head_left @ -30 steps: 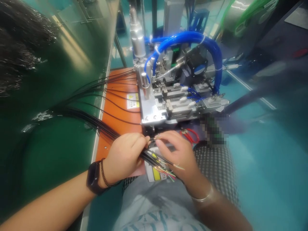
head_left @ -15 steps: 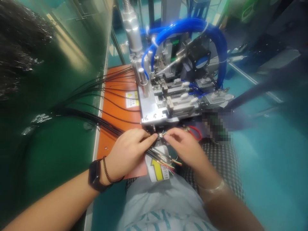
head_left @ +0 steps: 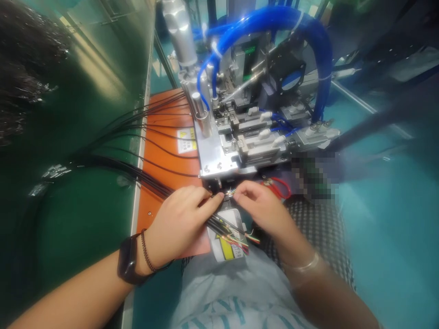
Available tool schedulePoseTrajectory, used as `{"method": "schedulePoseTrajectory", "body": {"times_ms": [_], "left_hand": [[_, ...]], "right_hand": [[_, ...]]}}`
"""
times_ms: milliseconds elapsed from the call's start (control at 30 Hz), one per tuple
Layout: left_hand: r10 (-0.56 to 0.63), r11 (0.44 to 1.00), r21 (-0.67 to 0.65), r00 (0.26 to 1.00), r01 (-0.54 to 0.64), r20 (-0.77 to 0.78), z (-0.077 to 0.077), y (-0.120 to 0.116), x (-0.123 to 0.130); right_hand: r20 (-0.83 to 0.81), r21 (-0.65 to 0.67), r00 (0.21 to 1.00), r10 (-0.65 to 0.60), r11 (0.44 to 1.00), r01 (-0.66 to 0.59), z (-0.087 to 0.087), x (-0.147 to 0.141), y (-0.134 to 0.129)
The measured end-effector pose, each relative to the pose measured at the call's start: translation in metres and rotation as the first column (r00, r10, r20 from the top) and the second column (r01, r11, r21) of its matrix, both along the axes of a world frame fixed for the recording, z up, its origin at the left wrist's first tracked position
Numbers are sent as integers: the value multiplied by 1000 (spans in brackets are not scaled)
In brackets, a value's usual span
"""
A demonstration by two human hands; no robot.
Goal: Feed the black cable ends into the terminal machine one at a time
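My left hand (head_left: pixel 183 221), with a dark watch and beaded bracelet at the wrist, is closed around a bundle of black cables (head_left: pixel 156 183), its thumb and fingertips near the machine's front edge. Stripped ends with coloured wires (head_left: pixel 240 240) stick out below it, over a white label with a yellow arrow (head_left: pixel 225 246). My right hand (head_left: pixel 264 205) pinches thin coloured wires (head_left: pixel 231 193) just right of my left thumb. Both sets of fingertips lie close together below the silver metal plate (head_left: pixel 217 167).
Behind my hands stands a machine with metal clamps (head_left: pixel 259 148) and a thick blue hose (head_left: pixel 281 20). An orange board (head_left: pixel 164 162) lies left, beside a green table (head_left: pixel 78 219). Red-handled pliers or scissors (head_left: pixel 283 186) sit right of my right hand.
The view has shifted slightly, so the machine looks a little larger. My hands stay together at the wires, and the thin wires between them have changed their spread a little.
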State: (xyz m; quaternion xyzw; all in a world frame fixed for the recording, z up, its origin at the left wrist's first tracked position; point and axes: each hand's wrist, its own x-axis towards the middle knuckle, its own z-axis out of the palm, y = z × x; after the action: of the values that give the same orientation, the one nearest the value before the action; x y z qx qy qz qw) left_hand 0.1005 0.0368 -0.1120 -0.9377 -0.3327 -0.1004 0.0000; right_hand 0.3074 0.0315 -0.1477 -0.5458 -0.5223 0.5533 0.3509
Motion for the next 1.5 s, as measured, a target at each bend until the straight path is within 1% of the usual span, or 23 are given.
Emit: {"method": "schedulePoseTrajectory", "body": {"times_ms": [100,300,500,733,900,1033,1200,1500], "left_hand": [[1,1000,5,1000,-1,-19,0,0,0],[11,1000,26,995,-9,-104,1,0,2],[17,998,64,995,-11,-103,-1,-4,5],[31,996,85,993,-21,-114,-1,-4,7],[41,997,76,993,-32,-109,-2,-4,6],[49,996,80,992,-40,-114,-1,-6,7],[78,995,73,980,-66,-185,4,-8,10],[56,995,85,983,-42,-172,2,-8,10]], "right_hand": [[-18,-5,1000,-10,1000,10,-2,-1,1],[-42,-21,996,-80,997,79,-8,-3,1],[-135,-16,980,-147,989,146,-5,-5,-2],[-62,47,985,-164,985,167,1,-6,-2],[-36,55,985,-167,984,169,5,-6,-2],[-34,41,985,-169,985,170,2,-6,-3],[-59,-6,987,-147,989,147,-2,-6,-2],[13,76,986,-167,983,166,1,-8,-5]]}}
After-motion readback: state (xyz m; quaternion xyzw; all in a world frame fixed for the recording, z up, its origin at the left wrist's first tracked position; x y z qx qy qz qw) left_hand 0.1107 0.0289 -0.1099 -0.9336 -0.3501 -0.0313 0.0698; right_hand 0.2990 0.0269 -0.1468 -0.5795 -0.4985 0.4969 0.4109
